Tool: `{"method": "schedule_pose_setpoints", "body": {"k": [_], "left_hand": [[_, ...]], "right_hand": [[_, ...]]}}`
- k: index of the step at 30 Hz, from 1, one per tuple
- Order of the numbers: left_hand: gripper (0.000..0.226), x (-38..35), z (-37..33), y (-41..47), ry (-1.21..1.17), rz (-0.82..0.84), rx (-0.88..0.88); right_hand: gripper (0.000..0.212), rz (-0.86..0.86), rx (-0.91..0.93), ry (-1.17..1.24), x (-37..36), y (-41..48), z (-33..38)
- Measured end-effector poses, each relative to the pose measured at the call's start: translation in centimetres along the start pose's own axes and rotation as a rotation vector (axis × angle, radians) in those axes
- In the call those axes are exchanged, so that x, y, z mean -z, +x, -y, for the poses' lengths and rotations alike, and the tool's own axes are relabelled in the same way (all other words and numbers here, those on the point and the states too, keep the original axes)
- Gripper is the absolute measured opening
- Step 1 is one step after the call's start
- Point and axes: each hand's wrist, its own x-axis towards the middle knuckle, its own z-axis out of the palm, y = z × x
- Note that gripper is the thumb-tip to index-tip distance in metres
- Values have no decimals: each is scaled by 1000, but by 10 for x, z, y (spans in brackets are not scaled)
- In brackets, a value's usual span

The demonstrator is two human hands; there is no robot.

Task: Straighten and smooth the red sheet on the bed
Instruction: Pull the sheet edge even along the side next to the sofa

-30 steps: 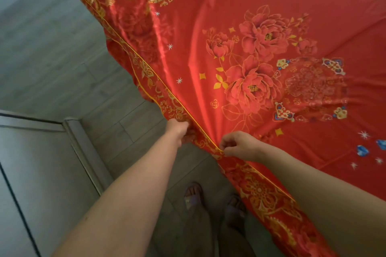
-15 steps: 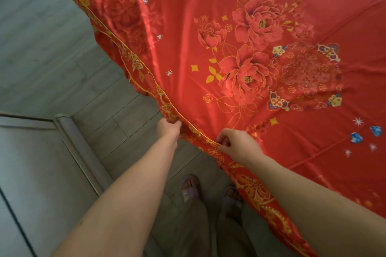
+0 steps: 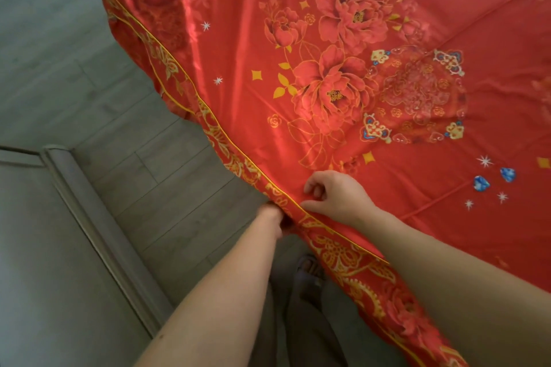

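Note:
The red sheet, shiny with gold and pink flower prints and a yellow piped border, covers the bed and hangs over its near edge. My left hand is below that edge, its fingers hidden under the hanging border, gripping the cloth from beneath. My right hand rests on top of the sheet just inside the piping, thumb and curled fingers pinching the fabric. Long soft folds run up the sheet from where my hands hold it.
Grey wood-look floor lies to the left of the bed. A grey cabinet or door panel with a raised moulding stands at lower left. My feet in sandals are right against the hanging sheet.
Both hands have shifted right along the edge and drawn closer together. My left hand has slipped further under the border. The view has tilted toward the bed.

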Motion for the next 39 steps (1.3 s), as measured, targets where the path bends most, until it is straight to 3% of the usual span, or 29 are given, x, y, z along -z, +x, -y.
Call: {"method": "schedule_pose_setpoints", "body": {"k": [3,7,12,18,21,24,26,29,32,35,39], "left_hand": [[20,-1,5,4,-16,-12,-70],[24,9,21,4,-50,-224,-148],[23,56,53,-4,126,-532,-189],[16,94,80,-35,242,-676,-245],[8,96,76,-62,194,-625,-225],[18,81,72,-74,244,-554,-317],[8,60,81,-85,469,-520,-480],[12,29,99,-106,804,-417,-782],[11,-1,117,-121,1028,-284,-1011],[14,-31,145,-129,1229,-178,-1096],[40,-66,203,-133,1510,-82,-1165]], "right_hand": [[25,-44,63,30,-5,-6,-7],[27,-53,93,40,-9,-22,-12],[50,-35,79,-22,-16,-51,-18],[75,-89,-16,-133,-38,-103,-16],[77,-37,-47,-172,-43,-128,-18],[76,-31,-61,-162,-43,-147,-22],[75,-22,-94,-164,-48,-163,-31],[69,-10,-130,-203,-56,-182,-48],[51,-128,-148,-205,-58,-198,-61],[31,-229,-173,-217,-55,-221,-84],[28,-132,-157,-227,-45,-262,-135]]}}
